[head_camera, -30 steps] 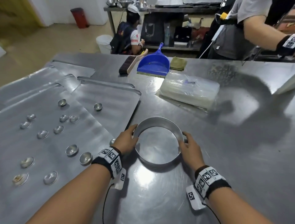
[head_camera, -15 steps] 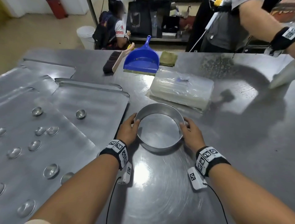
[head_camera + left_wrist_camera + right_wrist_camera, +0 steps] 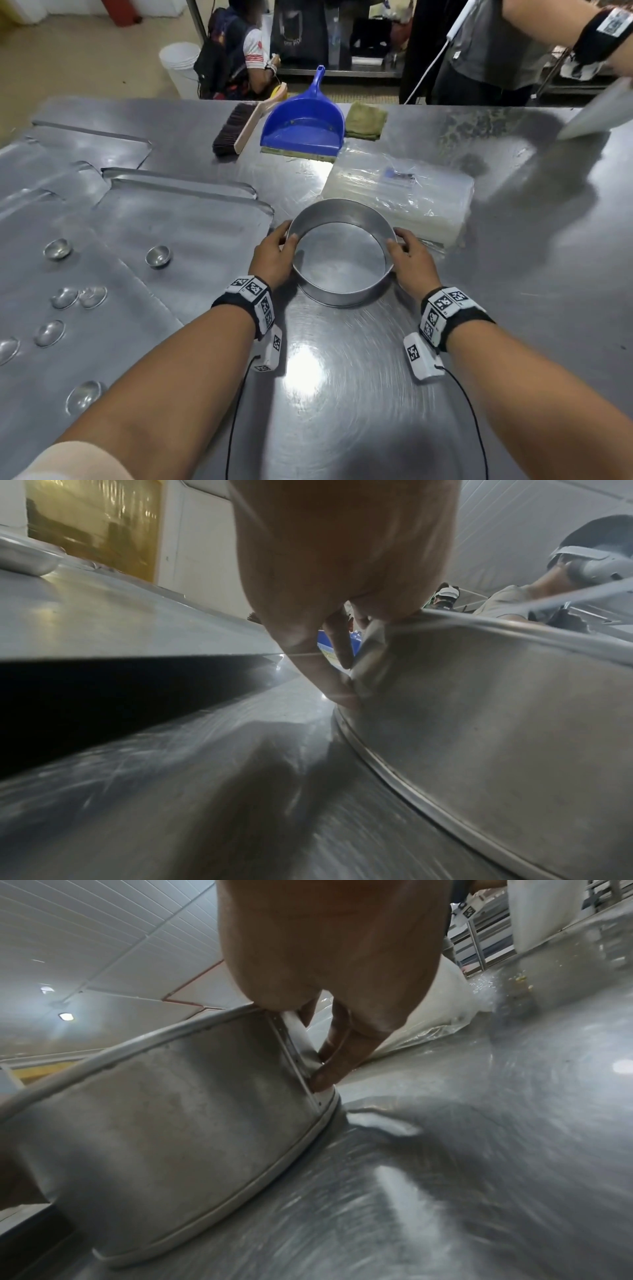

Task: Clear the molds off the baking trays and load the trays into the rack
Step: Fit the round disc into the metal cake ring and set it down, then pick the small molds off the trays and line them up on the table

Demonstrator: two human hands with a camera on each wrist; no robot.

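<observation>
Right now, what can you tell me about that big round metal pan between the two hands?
The round pan looks like dull grey metal, with a straight wall, a rolled rim and a riveted seam up one side. It is empty and sits upright on the steel table, off the baking trays. The left hand and right hand grip its opposite sides, thumbs on the rim.

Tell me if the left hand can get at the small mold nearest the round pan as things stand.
Probably yes, but not right now: the left hand grips the round pan with the right hand. The small mold sits uncovered on the baking tray just to its left, with nothing between.
</observation>
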